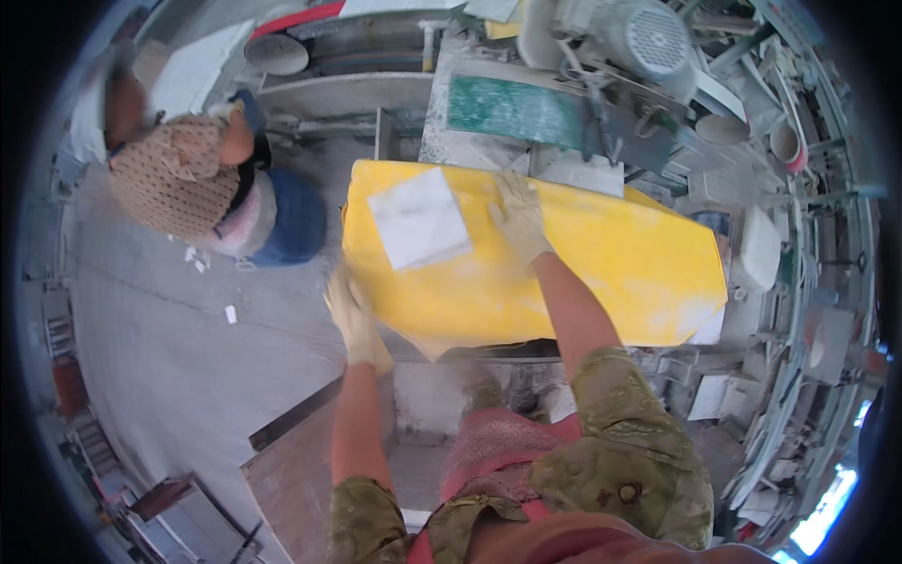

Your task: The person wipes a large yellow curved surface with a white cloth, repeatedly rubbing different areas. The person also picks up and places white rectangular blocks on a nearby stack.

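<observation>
A yellow sheet (601,254), smeared with white dust, covers a table-like surface in front of me. On its left part lies a square white tile (419,219) with faint grey marks. My right hand (520,218), in a pale glove, rests flat on the sheet just right of the tile, fingers stretched out. At the sheet's left edge is my left hand (350,312), gloved too, slightly blurred, with its fingers extended along the edge. Neither hand shows anything held.
Behind the table stands a dusty machine with a green bed (515,110) and a motor (650,42). To the left, a person (178,174) in a spotted top works beside a blue barrel (293,218). A brown panel (299,461) is near my left forearm. White scraps (231,314) dot the floor.
</observation>
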Demonstrator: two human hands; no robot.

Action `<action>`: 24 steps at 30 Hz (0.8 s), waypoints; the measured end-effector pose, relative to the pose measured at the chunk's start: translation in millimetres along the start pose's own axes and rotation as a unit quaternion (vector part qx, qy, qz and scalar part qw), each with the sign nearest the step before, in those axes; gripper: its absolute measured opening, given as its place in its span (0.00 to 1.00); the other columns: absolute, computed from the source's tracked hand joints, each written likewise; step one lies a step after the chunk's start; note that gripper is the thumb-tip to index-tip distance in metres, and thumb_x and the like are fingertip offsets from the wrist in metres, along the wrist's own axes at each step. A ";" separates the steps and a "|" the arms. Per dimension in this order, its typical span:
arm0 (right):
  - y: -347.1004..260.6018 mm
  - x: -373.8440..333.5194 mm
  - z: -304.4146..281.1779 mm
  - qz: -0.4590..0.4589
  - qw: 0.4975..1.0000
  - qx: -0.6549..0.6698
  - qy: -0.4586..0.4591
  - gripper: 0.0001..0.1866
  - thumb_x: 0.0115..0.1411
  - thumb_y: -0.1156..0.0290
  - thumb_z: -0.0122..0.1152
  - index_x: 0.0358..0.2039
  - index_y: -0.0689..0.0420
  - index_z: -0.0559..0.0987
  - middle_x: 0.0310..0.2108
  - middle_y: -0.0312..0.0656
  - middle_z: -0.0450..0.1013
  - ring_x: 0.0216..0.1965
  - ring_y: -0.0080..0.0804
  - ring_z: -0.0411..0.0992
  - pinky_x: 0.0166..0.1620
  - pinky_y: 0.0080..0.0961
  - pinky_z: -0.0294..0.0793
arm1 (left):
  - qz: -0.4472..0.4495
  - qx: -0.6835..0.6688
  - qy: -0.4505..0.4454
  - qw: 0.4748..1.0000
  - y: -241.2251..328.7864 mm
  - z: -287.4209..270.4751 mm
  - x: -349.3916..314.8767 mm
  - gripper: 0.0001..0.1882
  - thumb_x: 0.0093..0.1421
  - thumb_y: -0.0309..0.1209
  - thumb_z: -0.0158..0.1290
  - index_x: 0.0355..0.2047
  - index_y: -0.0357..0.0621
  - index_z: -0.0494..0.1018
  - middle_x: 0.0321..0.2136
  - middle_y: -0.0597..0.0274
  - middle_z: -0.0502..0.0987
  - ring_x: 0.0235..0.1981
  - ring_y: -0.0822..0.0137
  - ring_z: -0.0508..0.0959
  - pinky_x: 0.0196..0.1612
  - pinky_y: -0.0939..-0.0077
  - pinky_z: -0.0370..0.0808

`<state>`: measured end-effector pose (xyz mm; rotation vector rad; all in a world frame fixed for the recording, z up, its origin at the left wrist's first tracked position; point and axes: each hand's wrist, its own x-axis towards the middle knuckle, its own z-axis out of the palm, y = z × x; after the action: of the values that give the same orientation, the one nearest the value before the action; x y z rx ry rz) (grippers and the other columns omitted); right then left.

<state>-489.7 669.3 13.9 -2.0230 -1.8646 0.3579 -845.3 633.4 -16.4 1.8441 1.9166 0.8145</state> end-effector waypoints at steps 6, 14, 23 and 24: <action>41.3 -188.8 -78.0 -0.098 0.990 0.072 0.067 0.22 0.70 0.62 0.50 0.60 0.57 0.74 0.61 0.49 0.70 0.67 0.45 0.62 0.69 0.41 0.58 | -0.166 -0.067 -0.165 0.970 -3.5 -38.5 -242.9 0.17 0.66 0.35 0.50 0.41 0.29 0.80 0.35 0.38 0.82 0.41 0.47 0.83 0.48 0.59 0.76; 163.2 -607.4 -106.7 0.525 0.764 0.360 0.102 0.10 0.60 0.64 0.59 0.39 0.52 0.83 0.39 0.46 0.79 0.41 0.38 0.79 0.44 0.36 0.77 | -0.261 -0.155 -0.167 0.938 54.2 -42.6 -342.3 0.15 0.63 0.34 0.52 0.29 0.32 0.77 0.25 0.51 0.80 0.27 0.62 0.76 0.33 0.61 0.72; 173.6 -871.1 -115.2 0.559 0.824 -0.080 -0.047 0.28 0.44 0.76 0.64 0.50 0.55 0.77 0.37 0.38 0.80 0.37 0.40 0.77 0.40 0.41 0.78 | -0.063 -0.067 -0.381 0.920 190.0 17.5 -319.4 0.27 0.69 0.48 0.50 0.23 0.36 0.75 0.14 0.62 0.71 0.15 0.66 0.69 0.22 0.66 0.66; 150.6 -877.0 -113.5 0.637 0.771 -0.004 0.012 0.28 0.45 0.77 0.63 0.52 0.57 0.76 0.36 0.38 0.80 0.36 0.39 0.76 0.39 0.40 0.78 | -0.047 -0.068 -0.416 0.906 207.6 29.3 -313.6 0.27 0.69 0.48 0.50 0.22 0.37 0.74 0.13 0.62 0.71 0.14 0.67 0.69 0.21 0.66 0.66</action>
<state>-388.9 -222.0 -0.6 -2.9446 -0.1540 0.6126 -638.4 324.8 48.8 1.6105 1.3314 0.0659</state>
